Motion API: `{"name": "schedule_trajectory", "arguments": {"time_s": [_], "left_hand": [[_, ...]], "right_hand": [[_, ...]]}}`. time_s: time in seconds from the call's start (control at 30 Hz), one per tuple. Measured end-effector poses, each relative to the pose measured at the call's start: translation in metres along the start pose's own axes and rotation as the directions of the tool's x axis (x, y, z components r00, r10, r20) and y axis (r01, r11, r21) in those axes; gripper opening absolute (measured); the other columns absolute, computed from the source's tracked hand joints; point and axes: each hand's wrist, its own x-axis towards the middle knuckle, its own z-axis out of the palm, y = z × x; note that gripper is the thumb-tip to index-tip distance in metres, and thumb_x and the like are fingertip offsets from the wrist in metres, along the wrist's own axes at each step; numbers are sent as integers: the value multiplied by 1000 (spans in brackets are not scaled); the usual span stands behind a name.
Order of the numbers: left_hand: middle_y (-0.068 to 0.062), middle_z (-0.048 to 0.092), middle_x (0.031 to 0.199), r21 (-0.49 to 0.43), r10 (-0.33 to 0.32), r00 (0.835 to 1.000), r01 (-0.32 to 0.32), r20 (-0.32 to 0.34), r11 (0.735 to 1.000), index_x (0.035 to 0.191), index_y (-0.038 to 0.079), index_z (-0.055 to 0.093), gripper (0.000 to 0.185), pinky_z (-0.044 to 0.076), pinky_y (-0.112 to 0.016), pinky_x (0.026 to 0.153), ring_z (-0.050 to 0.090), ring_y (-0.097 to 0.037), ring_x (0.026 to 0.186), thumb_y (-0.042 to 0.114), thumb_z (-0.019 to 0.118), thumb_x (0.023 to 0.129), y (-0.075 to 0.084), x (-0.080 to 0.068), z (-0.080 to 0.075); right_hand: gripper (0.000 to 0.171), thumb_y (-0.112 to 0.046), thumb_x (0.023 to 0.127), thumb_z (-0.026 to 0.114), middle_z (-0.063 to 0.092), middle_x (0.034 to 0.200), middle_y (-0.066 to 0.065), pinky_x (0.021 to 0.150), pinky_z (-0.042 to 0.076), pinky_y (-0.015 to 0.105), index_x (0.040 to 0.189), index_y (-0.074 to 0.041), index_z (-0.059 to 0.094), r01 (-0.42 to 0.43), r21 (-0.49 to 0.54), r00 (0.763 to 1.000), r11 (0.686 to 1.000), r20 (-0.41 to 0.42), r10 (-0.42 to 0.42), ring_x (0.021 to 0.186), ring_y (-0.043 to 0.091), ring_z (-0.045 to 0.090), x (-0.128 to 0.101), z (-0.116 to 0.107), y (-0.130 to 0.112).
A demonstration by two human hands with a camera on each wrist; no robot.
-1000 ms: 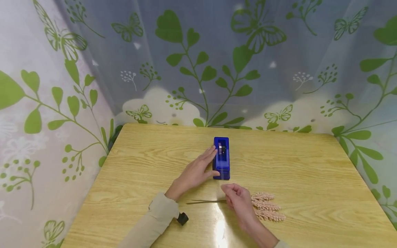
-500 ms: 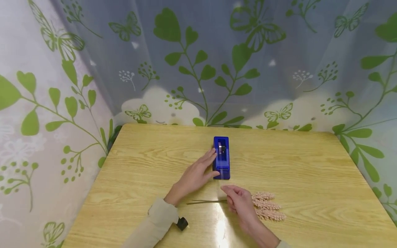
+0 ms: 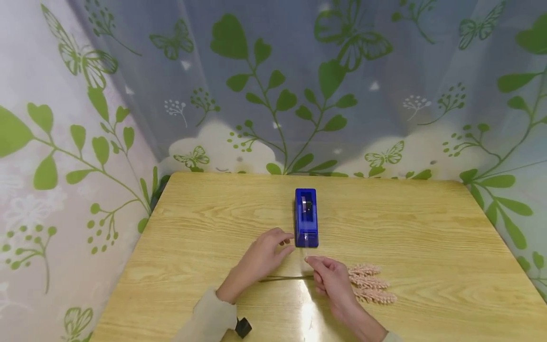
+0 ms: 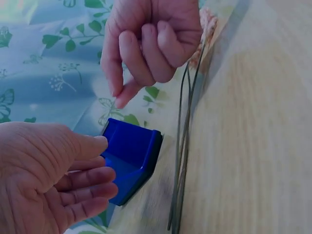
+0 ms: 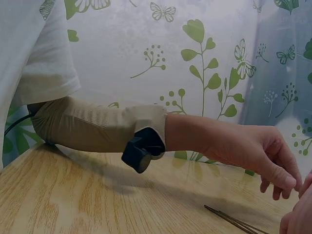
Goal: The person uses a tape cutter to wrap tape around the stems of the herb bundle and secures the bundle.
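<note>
A blue tape dispenser stands on the table, its front end toward me. From it a clear strip of tape runs to my right hand, which pinches the end between thumb and index finger, the other fingers curled in. My left hand is at the dispenser's front left corner, fingers loosely bent with nothing between them. In the left wrist view its thumb and fingers overlap the edge of the dispenser. Under the right hand lies a small bunch of pinkish dried flower stalks, its thin stems pointing left.
The wood-grain table reaches back to a hanging curtain printed with leaves and butterflies. A small black camera is strapped at my left sleeve.
My left hand has let go of the dispenser's side and drawn back toward its front left corner. The right hand stays nearly in place, still pinching the tape.
</note>
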Motion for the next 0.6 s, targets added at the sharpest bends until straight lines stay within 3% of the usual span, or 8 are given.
{"name": "schedule_trajectory", "arguments": {"time_s": [0.17,0.33,0.43,0.6], "left_hand": [[-2,72,102,7,22,992,-23,123,1000,118,5,76,28,56,-25,82,67,-14,93,26,73,100,3,-12,-1],[-3,73,104,36,26,967,-36,253,999,116,5,78,34,56,-25,86,66,-11,93,30,81,93,4,-18,2],[-2,73,104,58,23,958,-42,285,997,115,5,78,37,56,-25,87,66,-10,93,29,86,88,4,-20,4],[2,71,97,70,47,958,-69,282,995,107,7,81,29,54,-21,82,63,-8,87,21,89,83,3,-20,8]], "right_hand": [[27,-19,97,73,40,56,-7,47,25,20,110,5,72,-16,-6,1000,1000,-6,16,49,4,29,0,0,1],[29,-20,97,73,39,55,-8,47,25,20,112,5,72,-21,-8,1000,1000,-9,20,49,4,29,0,-1,1],[30,-20,97,74,39,55,-8,47,25,20,112,5,72,-20,-5,1000,1000,-9,20,49,4,29,0,0,1],[30,-21,96,75,39,56,-8,47,25,20,112,4,72,-26,-2,1000,1000,-12,26,50,5,29,0,-1,0]]}}
